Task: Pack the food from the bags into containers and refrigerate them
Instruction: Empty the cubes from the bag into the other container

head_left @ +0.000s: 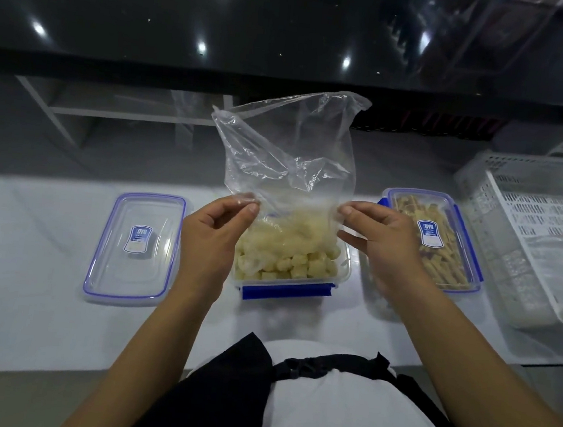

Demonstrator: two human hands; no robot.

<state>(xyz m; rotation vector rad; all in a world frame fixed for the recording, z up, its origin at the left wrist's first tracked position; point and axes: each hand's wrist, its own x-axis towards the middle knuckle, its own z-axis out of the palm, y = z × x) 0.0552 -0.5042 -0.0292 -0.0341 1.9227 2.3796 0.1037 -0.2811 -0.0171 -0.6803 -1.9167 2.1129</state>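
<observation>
A clear plastic bag (289, 152) stands upside down over an open clear container (345, 266) with blue clips at the table's middle. Pale food cubes (289, 265) fill the container, and some still sit in the bag's lower part. My left hand (210, 237) pinches the bag's left edge. My right hand (380, 243) pinches its right edge. The container's lid (136, 247), clear with a blue rim, lies flat to the left.
A closed container (432, 238) of tan food sticks stands to the right. Beyond it sits a white perforated basket (529, 237) wrapped in plastic. A further clear bag (381, 302) lies under my right wrist. A dark glossy wall runs behind the white table (38, 327).
</observation>
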